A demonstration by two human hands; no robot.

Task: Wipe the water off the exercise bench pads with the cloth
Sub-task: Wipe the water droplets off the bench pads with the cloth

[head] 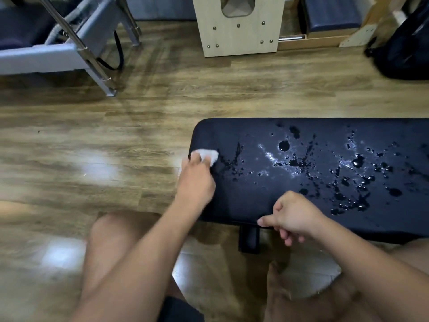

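My head camera looks down on a dark exercise bench pad [243, 201] spattered with water [357, 173], the beads and small pools spread from its middle out to the right edge of the view. My left hand [196, 180] reaches forward across the pad's left end, forearm stretched straight out from the lower left, wrist level, knuckles up. Its fingers are bunched tightly on a small white cloth [209, 155], which is pressed onto the pad's surface just short of the rounded left end. The nearest streaks of water begin right beside the cloth.

My right hand [293, 216] sits at the near edge of the pad, back of the hand up, the forearm coming in from the lower right. Its fingers hang loosely curled below the edge with nothing in them, and the thumb points left along the pad's rim. The two hands are well apart, with a dry stretch of pad between them.

A black support post [248, 238] drops from under the pad to the wood-look floor [116, 135]. Both of my bare knees show at the bottom of the view. Farther back stand a grey metal equipment frame [69, 52], a pale wooden box [239, 26] with a cut-out opening, and a black backpack [404, 43] at the far right.
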